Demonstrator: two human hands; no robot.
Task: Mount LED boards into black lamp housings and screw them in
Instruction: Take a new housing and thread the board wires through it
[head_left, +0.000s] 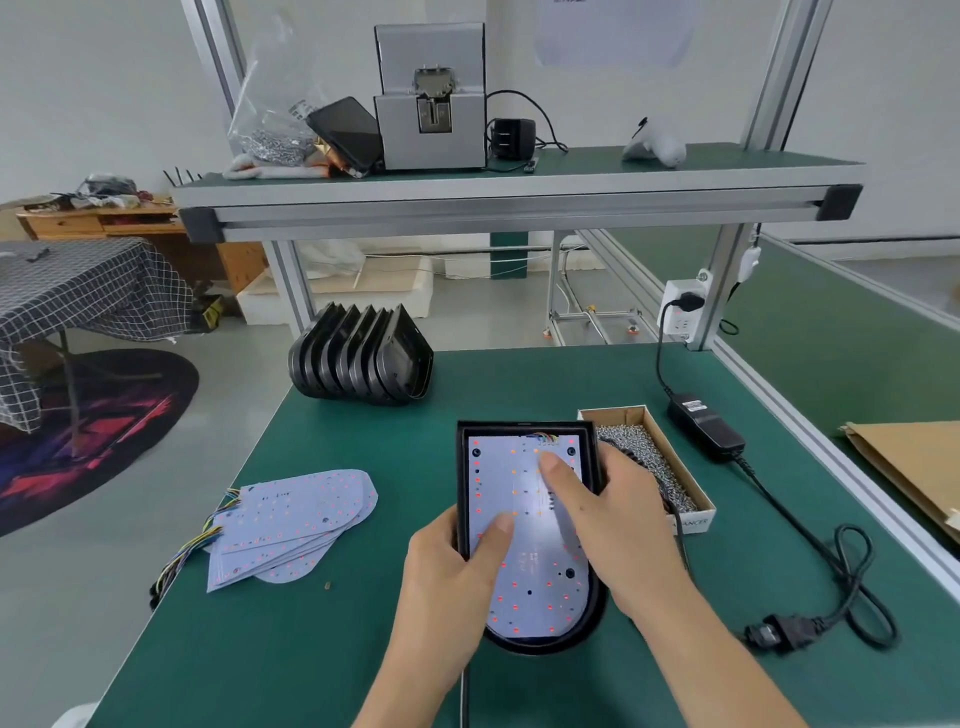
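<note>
Between both hands sits the black housing (530, 636), LED board (524, 540) inside; left hand (457, 566) and right hand (618, 525) clamp its sides, thumbs pressing the board.

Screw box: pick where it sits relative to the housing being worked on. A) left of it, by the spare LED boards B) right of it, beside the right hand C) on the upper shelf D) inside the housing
B: the screw box lies just right of the housing, behind the right hand.
</note>
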